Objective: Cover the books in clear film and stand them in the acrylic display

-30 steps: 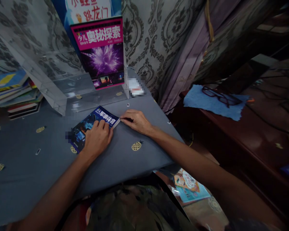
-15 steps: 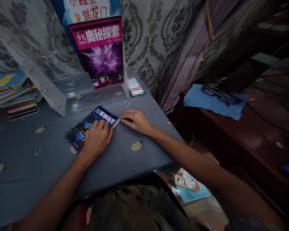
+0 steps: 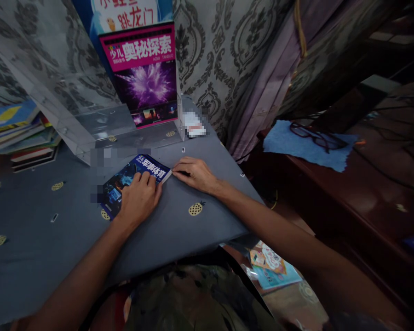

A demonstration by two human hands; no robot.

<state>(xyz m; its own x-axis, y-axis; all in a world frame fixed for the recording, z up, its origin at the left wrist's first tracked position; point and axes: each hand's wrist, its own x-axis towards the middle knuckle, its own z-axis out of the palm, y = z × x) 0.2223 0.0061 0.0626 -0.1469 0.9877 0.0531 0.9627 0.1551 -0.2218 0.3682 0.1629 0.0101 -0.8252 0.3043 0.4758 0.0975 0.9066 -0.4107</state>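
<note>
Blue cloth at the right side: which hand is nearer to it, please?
The right hand is nearer; it lies at the edge of the blue book, left of the blue cloth. The left hand lies on that book, farther left of the cloth.

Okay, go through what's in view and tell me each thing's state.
Grey patterned tablecloth, spread over the table.
Dark blue paperback book, closed, lying flat.
Left hand, resting on its cover.
Right hand, fingertips at its edge.
Pink and purple book, closed, upright.
Clear acrylic display stand, standing, holding that book.
Dark-framed glasses, lying on a blue cloth.
</note>
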